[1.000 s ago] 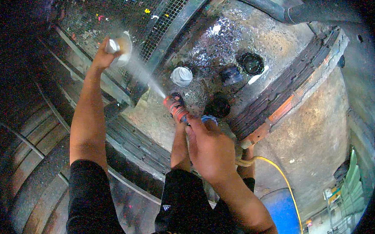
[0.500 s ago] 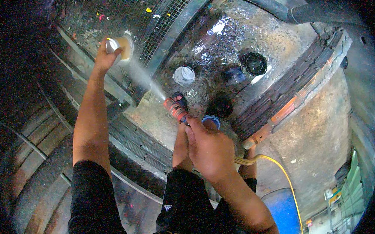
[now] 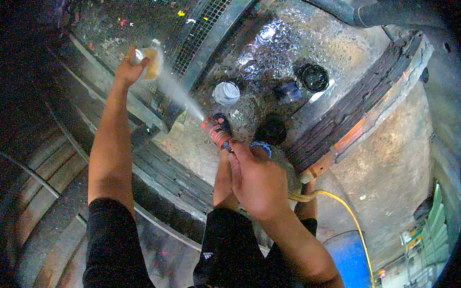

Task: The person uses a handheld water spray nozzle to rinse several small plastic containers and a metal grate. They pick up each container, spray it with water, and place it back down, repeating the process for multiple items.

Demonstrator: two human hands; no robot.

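Note:
My left hand point(image 3: 129, 71) reaches out at the far left, closed round a rounded white and tan container point(image 3: 151, 65). A spray nozzle point(image 3: 217, 133), red-orange and black, is in my right hand point(image 3: 259, 184), whose fingers wrap its rear end. From its tip a jet of water point(image 3: 183, 96) runs up and left onto the container, and the mist blurs its side. Near the nozzle, on the wet floor, a white tub point(image 3: 226, 93) stands. A blue-edged thing point(image 3: 262, 148) is mostly hidden behind my right hand.
A black round tub point(image 3: 313, 78), a clear bluish container point(image 3: 288, 92) and a dark round thing point(image 3: 271, 130) are on the wet floor. A mesh grate point(image 3: 217, 8) with coloured scraps lies far left. Low ledges point(image 3: 348, 119) flank the floor. A yellow hose point(image 3: 350, 217) passes a blue surface point(image 3: 347, 267).
The container has turned slightly in my left hand, so less of its white part faces me. The jet still hits it, and my right hand has hardly moved.

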